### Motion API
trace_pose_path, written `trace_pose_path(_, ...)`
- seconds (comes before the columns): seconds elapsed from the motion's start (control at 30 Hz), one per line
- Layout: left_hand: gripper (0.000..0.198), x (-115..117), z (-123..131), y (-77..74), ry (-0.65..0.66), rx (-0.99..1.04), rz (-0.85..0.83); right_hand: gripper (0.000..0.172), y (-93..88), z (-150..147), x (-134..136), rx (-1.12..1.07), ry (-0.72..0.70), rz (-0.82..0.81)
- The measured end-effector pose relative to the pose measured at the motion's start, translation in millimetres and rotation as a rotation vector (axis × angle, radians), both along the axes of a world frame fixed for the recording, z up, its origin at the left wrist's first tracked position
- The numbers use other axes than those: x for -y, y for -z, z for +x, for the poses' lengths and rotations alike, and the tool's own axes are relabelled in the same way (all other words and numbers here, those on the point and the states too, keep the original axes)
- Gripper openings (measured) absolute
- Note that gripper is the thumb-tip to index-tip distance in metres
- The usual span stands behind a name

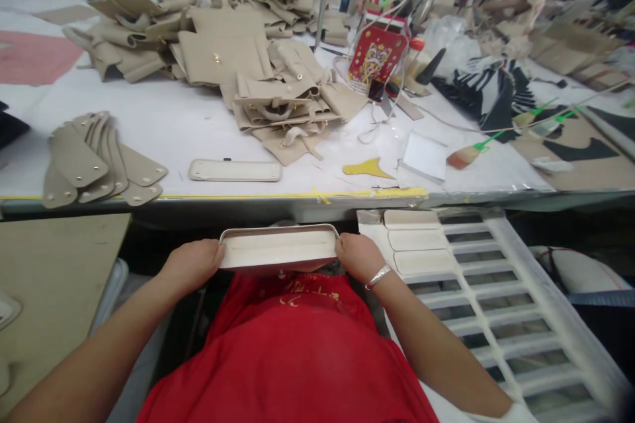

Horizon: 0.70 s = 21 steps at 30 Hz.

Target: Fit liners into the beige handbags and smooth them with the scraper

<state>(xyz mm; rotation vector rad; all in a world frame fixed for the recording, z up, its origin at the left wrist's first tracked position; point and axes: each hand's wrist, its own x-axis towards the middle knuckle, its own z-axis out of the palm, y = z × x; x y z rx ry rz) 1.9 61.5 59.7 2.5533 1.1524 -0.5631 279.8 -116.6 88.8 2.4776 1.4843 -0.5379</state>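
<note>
Between my two hands, just above my lap, is a long shallow piece with rounded corners and a raised rim (278,248), pale inside; it looks like a bag's base panel. My left hand (192,263) grips its left end, thumb along the rim. The opposite end is pinched by my right hand (361,256), which has a silver bracelet at the wrist. Beyond them on the white table (149,96) lies a similar flat beige strip (235,170) with small studs at its corners. To its left, several beige strips with metal studs (84,158) are fanned out in a pile.
Beige bag pieces (223,46) are heaped mid-table. A white slatted rack (476,277) at right carries several pale panels (419,240). On the table are a red box (377,53), a white pad (424,155), a yellow scrap (367,168) and a brush (464,156). A beige board (54,291) stands left.
</note>
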Motion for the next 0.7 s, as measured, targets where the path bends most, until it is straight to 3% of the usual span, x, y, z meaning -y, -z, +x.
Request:
trace_pose_path(0.13,0.056,0.4,0.9,1.3,-0.007,0.043,-0.032,0.038,1.9,2.9,-3.1,-0.005,-0.011,0.003)
trace_pose_path(0.27,0.050,-0.5,-2.5,2.0,-0.165,0.261,-0.152,0.040,2.3,4.0,-2.5,-0.024,-0.049,0.038)
trace_pose_path(0.47,0.070,-2.6,-30.1,11.5,-0.639,0.607,-0.764,0.052,7.2,7.0,1.9,-0.279,0.039,0.080)
trace_pose_path(0.53,0.066,-1.9,-30.0,9.2,-0.612,0.572,-0.706,0.045,3.7,5.6,0.3,-0.217,0.001,0.054)
trace_pose_path(0.7,0.039,-3.5,-10.7,-2.1,-0.300,0.294,-0.291,0.032,-4.0,0.1,-3.9,0.010,-0.133,-0.053)
